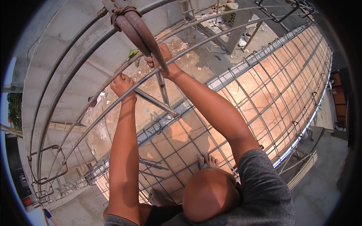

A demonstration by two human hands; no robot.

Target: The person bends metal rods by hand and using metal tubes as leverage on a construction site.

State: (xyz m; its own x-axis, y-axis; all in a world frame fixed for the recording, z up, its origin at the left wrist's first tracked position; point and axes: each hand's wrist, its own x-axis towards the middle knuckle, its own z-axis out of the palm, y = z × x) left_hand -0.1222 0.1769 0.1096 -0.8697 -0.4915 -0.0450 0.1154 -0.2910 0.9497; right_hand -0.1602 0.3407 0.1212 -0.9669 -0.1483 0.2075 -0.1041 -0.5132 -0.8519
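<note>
My left hand (122, 85) is closed in a fist around the far one of two long steel reinforcing bars (98, 94) of a raised rebar cage. My right hand (164, 62) is further right along the cage, its fingers curled around steel partly hidden behind a thick rusty stirrup (137, 32). Both forearms reach out across the near bar (222, 34). Tie wire (126, 12) is twisted around the stirrup's top. Below my hands, two steel legs (154, 102) meet at a low corner near the plywood edge.
A grid of rebar (260, 94) lies over plywood sheeting (241, 88), with my bare foot (209, 162) on it. Several loose short bars (152, 162) rest on the grid near my left arm. Beyond the edge is a lower floor with rubble (215, 32) and a concrete wall (85, 56).
</note>
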